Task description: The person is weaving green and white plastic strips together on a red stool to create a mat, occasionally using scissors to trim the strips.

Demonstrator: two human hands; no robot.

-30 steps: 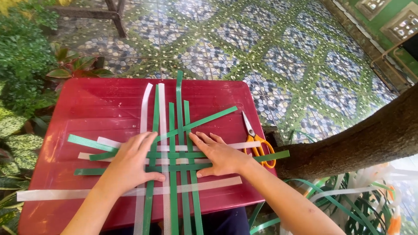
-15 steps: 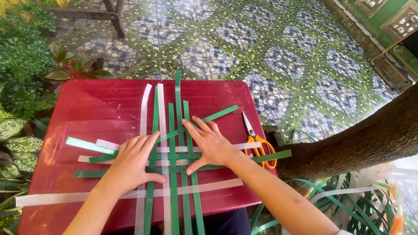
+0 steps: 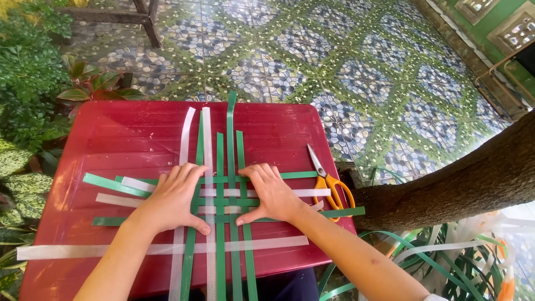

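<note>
Taking the red table (image 3: 111, 139) as the landmark, leafy green plants (image 3: 28, 83) crowded the ground off its left edge. On the table's near left part, the loose ends of green and white strips (image 3: 108, 184) stuck out sideways from a woven patch, and one long white strip (image 3: 83, 251) ran across close to the table's front edge. The left hand (image 3: 173, 200) lay flat, palm down, on the left half of the weave (image 3: 220, 203) in the middle of the table, fingers spread and released, grasping nothing, its thumb pressed against the crossing strips. The weave itself was made of upright green and white strips crossed by level ones, with the upright ends reaching toward the table's far edge and down past its front edge. The right hand (image 3: 273, 195) rested just beside the left on the right half of the weave, likewise flat and unclenched, fingertips pointing away from the person and the thumb pressed near the centre. Near the table's right edge lay a pair of scissors with orange handles (image 3: 329, 184), touching the ends of the level strips. Off the table's right side leaned a brown tree trunk (image 3: 462, 184), with a heap of spare green and white strips (image 3: 457, 256) below it on the patterned tile floor (image 3: 362, 67).
</note>
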